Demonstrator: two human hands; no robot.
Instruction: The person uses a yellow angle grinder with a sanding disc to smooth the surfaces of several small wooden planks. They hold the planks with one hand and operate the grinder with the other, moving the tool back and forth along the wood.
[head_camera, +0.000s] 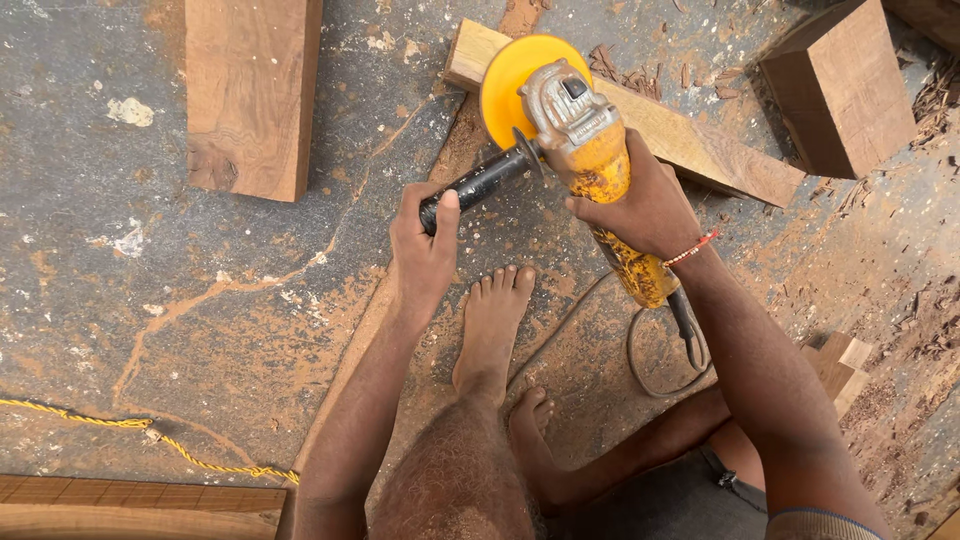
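A worn yellow angle grinder (590, 150) with a yellow disc guard lies angled over a long pale wooden plank (690, 140) at the far centre. Its black side handle (480, 185) juts left; its cord loops near right.

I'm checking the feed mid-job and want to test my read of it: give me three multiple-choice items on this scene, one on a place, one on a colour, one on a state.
1. Where does the yellow disc guard of the worn yellow angle grinder sit?
A. Over the end of the pale wooden plank
B. On the yellow rope
C. On the dark square wooden block

2. What colour is the grinder's side handle?
A. Red
B. Black
C. White

3. How is the grinder held?
A. Lying untouched on the floor
B. In one hand only
C. In both hands

Answers:
1 A, the guard overlaps the plank's near end.
2 B, the bar sticking out sideways is black.
3 C, the left hand wraps the side handle and the right hand grips the body.
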